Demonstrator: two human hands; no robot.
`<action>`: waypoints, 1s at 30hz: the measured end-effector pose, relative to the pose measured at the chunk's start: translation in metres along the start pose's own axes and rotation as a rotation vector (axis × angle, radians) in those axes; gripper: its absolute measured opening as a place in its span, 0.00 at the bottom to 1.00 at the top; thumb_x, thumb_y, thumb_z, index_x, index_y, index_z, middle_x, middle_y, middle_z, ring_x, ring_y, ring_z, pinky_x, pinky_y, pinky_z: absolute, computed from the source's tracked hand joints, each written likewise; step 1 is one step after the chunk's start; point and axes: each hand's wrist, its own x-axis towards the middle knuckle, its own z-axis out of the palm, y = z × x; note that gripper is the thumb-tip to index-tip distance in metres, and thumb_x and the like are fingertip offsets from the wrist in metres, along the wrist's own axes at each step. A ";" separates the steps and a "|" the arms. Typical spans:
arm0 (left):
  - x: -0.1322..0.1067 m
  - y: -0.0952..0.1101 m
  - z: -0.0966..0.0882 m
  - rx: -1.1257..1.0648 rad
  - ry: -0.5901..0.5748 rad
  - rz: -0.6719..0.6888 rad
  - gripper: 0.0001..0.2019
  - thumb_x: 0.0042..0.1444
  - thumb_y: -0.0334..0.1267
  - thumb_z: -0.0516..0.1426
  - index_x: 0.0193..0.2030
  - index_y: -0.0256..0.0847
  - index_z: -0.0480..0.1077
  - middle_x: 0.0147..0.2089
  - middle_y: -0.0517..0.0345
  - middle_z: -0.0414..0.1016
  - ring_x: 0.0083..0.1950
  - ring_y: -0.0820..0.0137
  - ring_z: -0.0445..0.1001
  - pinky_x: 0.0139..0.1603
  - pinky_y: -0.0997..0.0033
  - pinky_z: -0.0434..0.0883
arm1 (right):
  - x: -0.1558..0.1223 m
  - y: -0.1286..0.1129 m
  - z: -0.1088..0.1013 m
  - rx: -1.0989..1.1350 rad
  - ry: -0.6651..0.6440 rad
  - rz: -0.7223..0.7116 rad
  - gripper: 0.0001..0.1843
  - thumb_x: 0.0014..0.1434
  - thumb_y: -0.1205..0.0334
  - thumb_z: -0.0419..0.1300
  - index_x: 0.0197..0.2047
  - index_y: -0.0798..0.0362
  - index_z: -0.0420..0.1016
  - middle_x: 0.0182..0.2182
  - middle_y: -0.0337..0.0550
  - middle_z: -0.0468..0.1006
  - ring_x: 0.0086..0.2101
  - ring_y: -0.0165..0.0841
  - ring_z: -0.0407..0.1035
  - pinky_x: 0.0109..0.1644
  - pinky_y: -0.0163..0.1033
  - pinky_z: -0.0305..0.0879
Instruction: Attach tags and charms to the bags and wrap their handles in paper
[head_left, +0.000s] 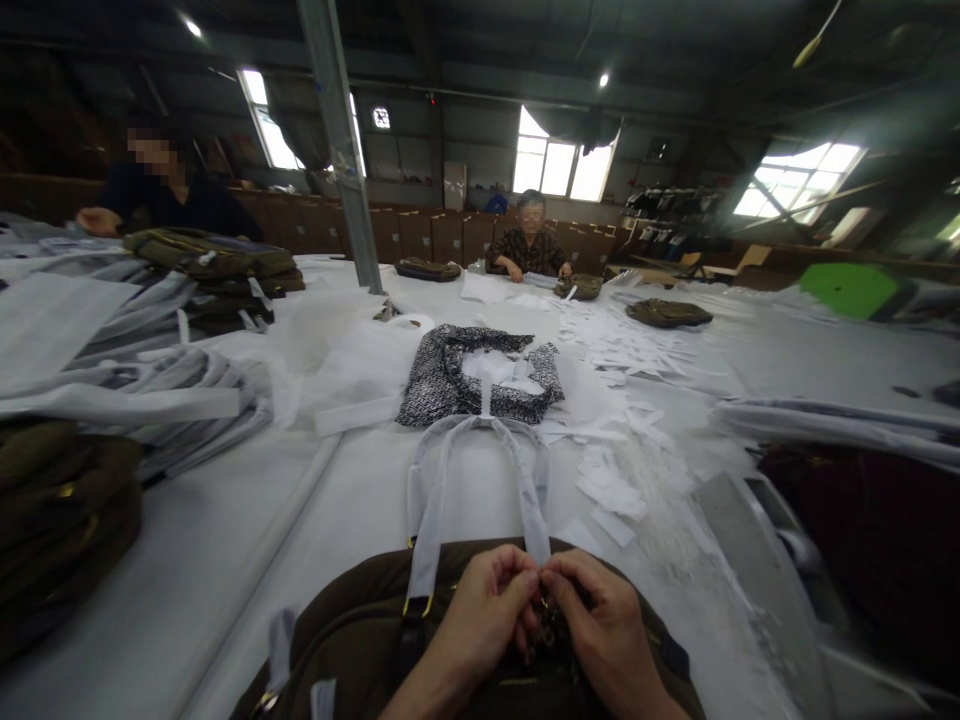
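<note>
Left hand (486,612), right hand (609,620): fingertips pinched, equally near lower end of wrapped handle (530,495); item gripped unclear. Handle's long axis runs forward from fingers. Brown bag (349,625) directly beneath.

No text, label, brand, number or sign can be read.

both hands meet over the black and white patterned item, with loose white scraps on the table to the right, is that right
Not quite: the head view shows the left hand and right hand together over the dark olive bag, not the black and white patterned item, which lies farther off. The loose white scraps are on the table to the right, as you say.
</note>
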 end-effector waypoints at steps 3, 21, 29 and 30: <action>0.002 -0.005 0.003 0.157 0.083 0.054 0.10 0.53 0.43 0.52 0.28 0.39 0.64 0.13 0.68 0.61 0.11 0.80 0.54 0.12 0.81 0.52 | 0.000 0.001 -0.001 -0.018 0.003 -0.036 0.09 0.59 0.63 0.54 0.29 0.51 0.73 0.26 0.38 0.73 0.28 0.31 0.67 0.33 0.32 0.62; -0.021 0.018 -0.017 0.547 0.259 0.206 0.12 0.51 0.48 0.55 0.35 0.40 0.68 0.28 0.60 0.71 0.26 0.72 0.67 0.26 0.74 0.62 | -0.026 0.003 -0.032 -0.180 0.190 0.283 0.20 0.60 0.48 0.50 0.32 0.52 0.76 0.25 0.42 0.74 0.28 0.36 0.68 0.30 0.36 0.62; -0.043 0.010 0.012 1.178 0.102 0.382 0.10 0.55 0.37 0.50 0.36 0.41 0.71 0.37 0.50 0.73 0.41 0.61 0.69 0.41 0.66 0.62 | -0.057 -0.019 -0.020 -0.360 0.053 0.145 0.06 0.51 0.60 0.58 0.28 0.50 0.75 0.27 0.42 0.75 0.30 0.35 0.69 0.34 0.36 0.60; -0.045 0.017 0.012 1.228 0.110 0.369 0.11 0.55 0.35 0.48 0.34 0.40 0.71 0.36 0.49 0.74 0.39 0.61 0.70 0.39 0.66 0.62 | -0.050 -0.022 -0.018 -0.326 0.059 0.161 0.06 0.50 0.61 0.57 0.26 0.51 0.75 0.27 0.41 0.75 0.30 0.35 0.69 0.34 0.36 0.60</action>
